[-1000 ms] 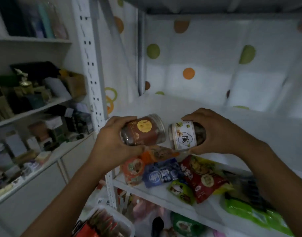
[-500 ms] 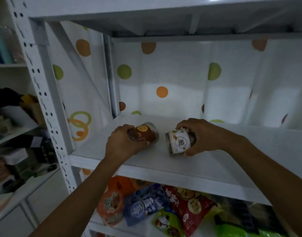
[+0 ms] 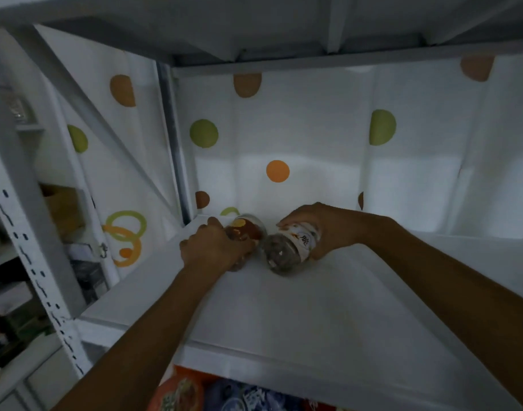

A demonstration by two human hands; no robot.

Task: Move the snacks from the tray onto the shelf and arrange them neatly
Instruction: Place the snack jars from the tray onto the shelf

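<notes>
1. Left hand [image 3: 215,247] curls round the brown jar [image 3: 247,232], whose lid points toward 1 o'clock.
2. Right hand [image 3: 328,229] grips the white-labelled jar [image 3: 293,247], tilted, axis 1-to-7 o'clock.
3. Both are deep on the shelf [image 3: 313,315], at 11 o'clock, nearly touching.

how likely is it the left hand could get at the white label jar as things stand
Probably not: the left hand grips the brown jar, and the right hand holds the white-label jar. Nothing lies between the two jars, though.
</notes>
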